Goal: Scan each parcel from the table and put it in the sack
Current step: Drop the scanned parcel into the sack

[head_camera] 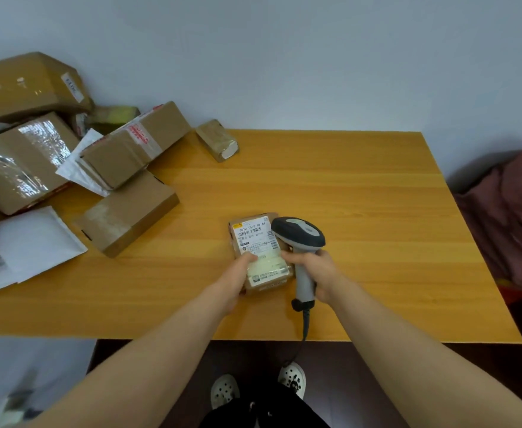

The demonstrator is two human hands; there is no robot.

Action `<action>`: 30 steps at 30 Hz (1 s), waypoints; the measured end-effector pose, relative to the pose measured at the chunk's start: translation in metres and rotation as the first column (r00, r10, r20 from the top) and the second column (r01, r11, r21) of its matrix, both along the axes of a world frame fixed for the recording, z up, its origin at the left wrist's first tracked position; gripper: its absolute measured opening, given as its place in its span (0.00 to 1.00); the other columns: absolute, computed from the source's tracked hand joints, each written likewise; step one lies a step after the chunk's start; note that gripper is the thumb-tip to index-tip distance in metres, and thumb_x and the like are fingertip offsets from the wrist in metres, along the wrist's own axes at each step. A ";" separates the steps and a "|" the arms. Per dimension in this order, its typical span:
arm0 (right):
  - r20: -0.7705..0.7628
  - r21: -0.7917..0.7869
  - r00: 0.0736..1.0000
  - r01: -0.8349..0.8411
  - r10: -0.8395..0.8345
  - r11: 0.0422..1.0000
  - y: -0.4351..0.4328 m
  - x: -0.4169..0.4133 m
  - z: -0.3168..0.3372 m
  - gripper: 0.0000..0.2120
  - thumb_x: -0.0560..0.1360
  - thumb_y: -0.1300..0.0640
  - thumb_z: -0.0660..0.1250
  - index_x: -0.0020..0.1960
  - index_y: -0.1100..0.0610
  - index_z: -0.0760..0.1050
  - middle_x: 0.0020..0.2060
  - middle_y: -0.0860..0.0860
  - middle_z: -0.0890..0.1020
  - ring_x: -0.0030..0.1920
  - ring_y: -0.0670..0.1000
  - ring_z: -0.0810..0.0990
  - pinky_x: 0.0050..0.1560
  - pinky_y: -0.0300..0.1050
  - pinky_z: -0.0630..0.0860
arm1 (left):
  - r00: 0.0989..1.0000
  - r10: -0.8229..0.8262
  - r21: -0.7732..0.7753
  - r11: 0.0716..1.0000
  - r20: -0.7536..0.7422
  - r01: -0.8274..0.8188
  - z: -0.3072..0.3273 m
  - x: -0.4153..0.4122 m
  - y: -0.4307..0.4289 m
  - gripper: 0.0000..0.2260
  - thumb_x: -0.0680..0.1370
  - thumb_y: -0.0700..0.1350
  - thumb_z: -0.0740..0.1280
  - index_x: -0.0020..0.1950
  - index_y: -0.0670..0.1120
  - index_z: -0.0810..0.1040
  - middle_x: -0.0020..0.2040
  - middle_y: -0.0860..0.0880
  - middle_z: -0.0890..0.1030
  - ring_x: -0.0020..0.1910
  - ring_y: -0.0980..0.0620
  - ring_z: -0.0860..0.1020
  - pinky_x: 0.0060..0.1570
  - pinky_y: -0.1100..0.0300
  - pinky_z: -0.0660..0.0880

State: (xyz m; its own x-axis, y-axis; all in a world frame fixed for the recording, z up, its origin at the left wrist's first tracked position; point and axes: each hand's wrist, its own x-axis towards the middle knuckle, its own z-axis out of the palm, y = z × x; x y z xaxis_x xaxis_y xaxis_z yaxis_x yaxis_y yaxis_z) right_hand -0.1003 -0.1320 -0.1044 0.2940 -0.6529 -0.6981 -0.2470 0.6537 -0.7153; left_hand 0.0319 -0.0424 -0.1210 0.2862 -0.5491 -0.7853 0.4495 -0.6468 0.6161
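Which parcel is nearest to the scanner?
The small labelled parcel that the left hand grips, right beside the scanner in the right hand; the other parcels lie farther off.

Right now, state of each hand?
Left hand: holding the small brown labelled cardboard parcel.
Right hand: gripping the grey handheld barcode scanner.
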 end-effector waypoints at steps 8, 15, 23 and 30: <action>0.202 -0.119 0.979 -0.003 0.027 0.993 -0.014 0.021 0.048 0.11 0.69 0.61 0.76 0.50 0.56 0.79 0.43 0.51 0.84 0.46 0.54 0.81 0.47 0.53 0.79 | 0.997 0.078 -0.177 0.981 -0.010 -0.079 0.044 0.057 -0.004 0.38 0.71 0.40 0.73 0.75 0.51 0.57 0.53 0.44 0.82 0.51 0.46 0.80 0.46 0.51 0.77; 0.226 -0.283 0.956 -0.121 0.189 0.951 -0.003 0.037 0.091 0.06 0.73 0.57 0.73 0.42 0.59 0.78 0.32 0.56 0.77 0.29 0.52 0.74 0.35 0.48 0.76 | 0.980 0.129 -0.283 0.956 0.154 -0.081 0.090 0.103 -0.008 0.23 0.70 0.41 0.74 0.63 0.48 0.73 0.53 0.48 0.84 0.49 0.50 0.82 0.45 0.56 0.76; 0.304 -0.238 0.917 -0.188 0.257 0.953 0.012 0.057 0.125 0.07 0.72 0.66 0.71 0.37 0.61 0.74 0.23 0.54 0.71 0.21 0.50 0.66 0.26 0.41 0.70 | 0.945 0.241 -0.329 0.931 0.223 -0.160 0.097 0.130 -0.004 0.40 0.62 0.38 0.78 0.70 0.45 0.64 0.54 0.45 0.82 0.49 0.44 0.83 0.54 0.47 0.78; 0.270 -0.240 0.923 -0.212 0.275 0.947 0.017 0.065 0.135 0.10 0.72 0.67 0.70 0.34 0.60 0.72 0.23 0.53 0.71 0.21 0.50 0.66 0.26 0.41 0.70 | 0.933 0.255 -0.323 0.932 0.256 -0.166 0.092 0.142 -0.003 0.40 0.63 0.39 0.78 0.71 0.46 0.64 0.51 0.46 0.82 0.45 0.47 0.84 0.48 0.50 0.80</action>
State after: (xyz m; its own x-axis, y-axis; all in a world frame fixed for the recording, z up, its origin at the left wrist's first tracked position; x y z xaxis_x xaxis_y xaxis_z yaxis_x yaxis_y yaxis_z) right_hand -0.0349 -0.1153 0.0307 0.6341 -0.6525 -0.4149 -0.1361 0.4340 -0.8906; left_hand 0.1737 -0.0453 -0.0295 0.6097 -0.6422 -0.4646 0.3289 -0.3284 0.8854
